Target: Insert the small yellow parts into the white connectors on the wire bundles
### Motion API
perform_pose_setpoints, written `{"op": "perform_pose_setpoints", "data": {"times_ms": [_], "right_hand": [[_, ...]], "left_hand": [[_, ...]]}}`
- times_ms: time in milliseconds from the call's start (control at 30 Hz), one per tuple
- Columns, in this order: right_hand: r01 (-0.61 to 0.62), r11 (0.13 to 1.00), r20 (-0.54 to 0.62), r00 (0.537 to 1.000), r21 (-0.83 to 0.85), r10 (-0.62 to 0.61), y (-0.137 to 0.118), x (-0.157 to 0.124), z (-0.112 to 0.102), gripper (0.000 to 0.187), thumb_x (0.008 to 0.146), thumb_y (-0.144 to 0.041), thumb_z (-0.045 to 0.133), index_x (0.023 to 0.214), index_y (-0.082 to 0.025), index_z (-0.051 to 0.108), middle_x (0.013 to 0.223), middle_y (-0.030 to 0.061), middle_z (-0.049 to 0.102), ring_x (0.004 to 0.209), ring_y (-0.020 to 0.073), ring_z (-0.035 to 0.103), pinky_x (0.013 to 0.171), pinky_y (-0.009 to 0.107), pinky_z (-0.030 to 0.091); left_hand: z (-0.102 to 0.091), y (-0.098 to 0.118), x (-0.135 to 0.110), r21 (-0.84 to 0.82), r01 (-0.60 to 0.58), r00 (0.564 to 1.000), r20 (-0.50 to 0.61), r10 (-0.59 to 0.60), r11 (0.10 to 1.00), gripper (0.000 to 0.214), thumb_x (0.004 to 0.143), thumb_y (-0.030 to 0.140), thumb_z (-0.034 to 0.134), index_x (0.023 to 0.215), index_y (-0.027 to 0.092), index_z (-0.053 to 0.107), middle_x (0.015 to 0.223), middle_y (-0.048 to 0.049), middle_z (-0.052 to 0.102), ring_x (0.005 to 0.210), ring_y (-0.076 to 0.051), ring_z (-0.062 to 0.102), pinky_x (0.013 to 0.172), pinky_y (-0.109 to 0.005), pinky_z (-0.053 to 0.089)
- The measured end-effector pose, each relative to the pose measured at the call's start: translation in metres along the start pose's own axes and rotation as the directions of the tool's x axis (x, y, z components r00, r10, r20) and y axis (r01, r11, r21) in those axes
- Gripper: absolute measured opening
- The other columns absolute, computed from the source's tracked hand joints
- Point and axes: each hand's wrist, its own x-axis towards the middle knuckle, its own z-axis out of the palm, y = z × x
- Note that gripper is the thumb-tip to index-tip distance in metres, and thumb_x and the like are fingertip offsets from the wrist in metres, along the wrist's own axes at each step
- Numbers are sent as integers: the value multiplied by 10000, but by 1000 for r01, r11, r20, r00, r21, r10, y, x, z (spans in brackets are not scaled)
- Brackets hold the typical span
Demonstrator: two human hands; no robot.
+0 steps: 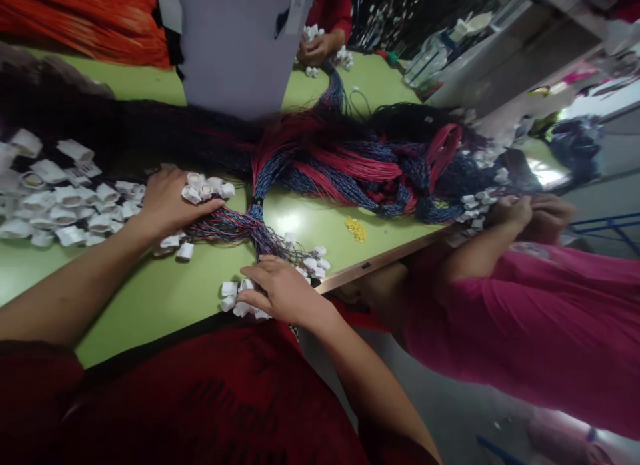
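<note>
My left hand [167,197] is closed over one branch of a wire bundle [220,225], its thumb stretched along the strands. White plastic connectors [205,186] stick out beside that thumb. Nearer the table's front edge, my right hand [280,290] curls around another branch of the same wires. White connectors [235,297] poke out under its thumb and fingers. A dark tie [257,202] binds the blue, red and black strands where the branches meet. More connector ends [315,262] lie loose to the right of my right hand.
Many white connectors [65,202] are heaped on the green table [135,305] at left. Thick wire bundles [345,165] cross the middle, with small yellow pieces [355,229] nearby. A co-worker in pink [520,305] handles wires at right; another person's hand [320,48] holds connectors opposite.
</note>
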Motion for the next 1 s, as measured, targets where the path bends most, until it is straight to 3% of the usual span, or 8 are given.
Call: {"op": "perform_pose_setpoints", "data": {"times_ms": [100, 300, 533, 633, 767, 800, 867, 1000], "right_hand": [[-25, 999, -32, 999, 28, 26, 2, 2, 3, 459, 870, -508, 448, 1097, -133, 581, 865, 113, 653, 862, 208, 577, 799, 324, 404], [4, 997, -88, 996, 73, 2, 5, 1, 7, 445, 867, -496, 462, 1128, -151, 569, 887, 99, 665, 898, 210, 576, 797, 319, 406], [-11, 997, -103, 994, 72, 18, 5, 0, 10, 486, 874, -524, 425, 1136, -142, 569, 855, 97, 659, 862, 206, 579, 778, 311, 408], [-5, 997, -119, 993, 81, 15, 5, 1, 11, 469, 873, -520, 431, 1123, -149, 575, 852, 92, 661, 862, 201, 581, 777, 305, 406], [-13, 998, -122, 992, 66, 21, 1, 6, 11, 474, 871, -522, 434, 1088, -131, 592, 802, 95, 659, 803, 198, 589, 753, 301, 405], [-24, 998, -119, 992, 57, 31, -1, 7, 11, 463, 867, -521, 441, 1043, -127, 609, 781, 96, 658, 778, 198, 590, 748, 305, 406], [-55, 998, -105, 993, 27, 57, -4, 6, 10, 433, 864, -512, 452, 918, -123, 635, 768, 108, 659, 759, 206, 591, 750, 318, 410], [-17, 1000, -101, 995, 21, 19, -12, -8, 8, 408, 860, -515, 455, 900, -148, 629, 910, 122, 676, 899, 215, 596, 895, 369, 398]], "left_hand": [[-2, -19, 0, 80, 22, 992, -125, -12, 997, 749, 478, 451, 824, 1083, 113, 541, 1077, -76, 610, 1248, -396, 372, 1035, -461, 262], [-16, -47, -6, -304, 32, 997, -59, -52, 952, 1028, 432, 327, 873, 1320, 290, 357, 1204, -52, 557, 1126, -372, 511, 894, -514, 420], [-46, -35, -34, -453, 321, 930, -18, -368, 832, 705, 549, 226, 786, 1180, 341, 493, 1216, -26, 580, 1177, -380, 494, 800, -466, 461], [-49, -1, -38, -531, 243, 898, -194, -395, 812, 349, 686, 193, 666, 1005, 291, 563, 1077, 21, 636, 1185, -316, 494, 803, -484, 402], [2, 74, -48, -352, -387, 700, -713, 23, 853, 314, 741, 128, 589, 1011, 286, 566, 1061, 64, 625, 1085, -199, 540, 934, -495, 346], [24, 90, -50, -446, -375, 820, -568, 67, 812, 292, 786, 159, 551, 1044, 297, 553, 1114, 56, 604, 1099, -195, 534, 948, -481, 365], [68, 107, -50, -660, -353, 933, -304, 193, 663, 287, 791, 244, 541, 1076, 281, 531, 1125, 2, 597, 1073, -213, 558, 933, -451, 438], [119, 94, -37, -765, -201, 972, -79, 221, 612, 263, 816, 306, 471, 1049, 192, 517, 1071, -82, 619, 1070, -223, 568, 986, -432, 421]]}}
